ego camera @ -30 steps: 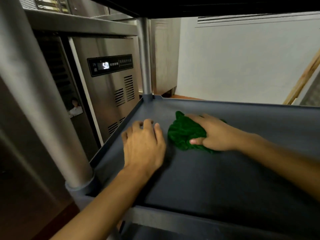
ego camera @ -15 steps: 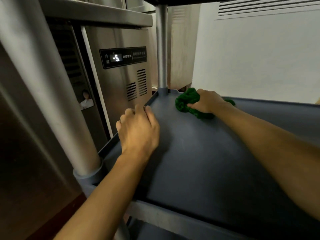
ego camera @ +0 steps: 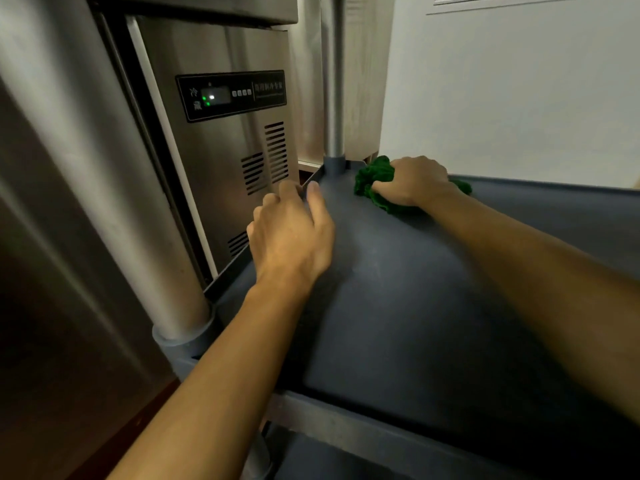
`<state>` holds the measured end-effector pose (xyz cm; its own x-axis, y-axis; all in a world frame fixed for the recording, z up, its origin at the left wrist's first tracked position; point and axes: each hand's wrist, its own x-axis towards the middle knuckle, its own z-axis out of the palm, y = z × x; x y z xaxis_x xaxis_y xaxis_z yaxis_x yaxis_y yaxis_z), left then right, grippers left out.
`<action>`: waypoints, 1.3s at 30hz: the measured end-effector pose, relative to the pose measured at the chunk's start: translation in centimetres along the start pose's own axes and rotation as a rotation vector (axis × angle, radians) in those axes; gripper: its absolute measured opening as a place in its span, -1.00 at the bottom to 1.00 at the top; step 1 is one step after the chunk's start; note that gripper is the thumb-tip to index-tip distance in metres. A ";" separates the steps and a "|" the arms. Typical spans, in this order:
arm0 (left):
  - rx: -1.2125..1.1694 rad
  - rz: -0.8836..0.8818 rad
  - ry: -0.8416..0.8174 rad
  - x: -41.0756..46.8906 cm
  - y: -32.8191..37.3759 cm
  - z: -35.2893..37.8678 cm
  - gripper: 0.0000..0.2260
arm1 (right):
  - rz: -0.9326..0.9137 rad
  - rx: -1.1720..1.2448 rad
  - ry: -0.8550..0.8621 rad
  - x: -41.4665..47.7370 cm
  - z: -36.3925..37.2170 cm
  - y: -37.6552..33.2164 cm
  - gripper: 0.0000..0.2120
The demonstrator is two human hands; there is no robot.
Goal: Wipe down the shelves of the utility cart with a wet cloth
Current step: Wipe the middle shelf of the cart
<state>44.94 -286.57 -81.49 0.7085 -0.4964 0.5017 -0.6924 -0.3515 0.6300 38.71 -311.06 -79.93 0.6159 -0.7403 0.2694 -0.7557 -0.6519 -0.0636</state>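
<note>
The utility cart's dark grey middle shelf (ego camera: 415, 306) fills the lower right of the head view. A crumpled green cloth (ego camera: 372, 181) lies in the shelf's far left corner, beside the far metal post (ego camera: 333, 98). My right hand (ego camera: 412, 181) grips the cloth and presses it onto the shelf surface. My left hand (ego camera: 291, 233) holds the shelf's raised left rim, fingers curled over the outside and thumb on the inside.
A thick near post (ego camera: 104, 168) of the cart stands at the left. A stainless refrigerator unit (ego camera: 225, 150) with a lit control panel sits close against the cart's left side. A white wall (ego camera: 519, 98) stands behind the shelf. A lower shelf (ego camera: 329, 462) shows below.
My right hand has pushed the cloth from the shelf's middle left into the far left corner. My left hand has slid forward along the left rim, and my view has moved closer.
</note>
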 end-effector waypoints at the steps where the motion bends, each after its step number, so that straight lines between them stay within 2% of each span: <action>1: -0.010 0.002 0.001 0.1 0.0 0.0 -0.47 | -0.023 0.000 0.000 -0.5 -0.3 -0.4 -0.49; 5: -0.055 0.000 0.042 0.3 -0.1 -0.2 -0.36 | -0.137 0.013 -0.014 -3.5 -1.4 -2.2 -0.53; 8: -0.069 0.001 0.033 0.1 0.2 -0.5 -0.31 | -0.242 0.037 -0.028 -6.4 -2.2 -4.3 -0.63; 13: -0.127 -0.099 0.018 0.2 0.0 -1.6 -0.46 | -0.387 0.106 -0.074 -12.1 -3.9 -7.3 -0.79; 16: -0.177 -0.143 0.037 0.0 0.1 -2.3 -0.52 | -0.442 0.110 -0.112 -14.6 -4.2 -7.5 -0.63; 19: -0.218 -0.140 0.035 -0.4 0.3 -2.6 -0.46 | -0.494 0.127 -0.206 -17.1 -5.1 -6.9 -0.55; 22: -0.243 -0.219 -0.003 -0.4 0.4 -2.8 -0.44 | -0.559 0.151 -0.233 -19.7 -5.8 -5.4 -0.46; 24: -0.227 -0.253 -0.039 -0.4 0.3 -2.8 -0.42 | -0.572 0.174 -0.232 -21.7 -6.3 -3.7 -0.34; 27: -0.193 -0.208 -0.063 -0.4 -0.2 -2.5 -0.45 | -0.574 0.229 -0.236 -24.7 -7.0 -0.6 -0.26; 34: -0.122 -0.082 -0.121 -0.9 -0.2 -2.5 -0.49 | -0.479 0.307 -0.213 -30.8 -8.8 7.4 -0.28; 39: -0.139 0.002 -0.162 -1.4 -0.1 -2.7 -0.49 | -0.408 0.338 -0.180 -34.2 -10.2 11.1 -0.43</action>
<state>44.39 -283.72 -80.62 0.6683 -0.6218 0.4085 -0.6604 -0.2430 0.7106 6.99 -291.23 -80.06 0.8944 -0.4136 0.1702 -0.3526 -0.8861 -0.3007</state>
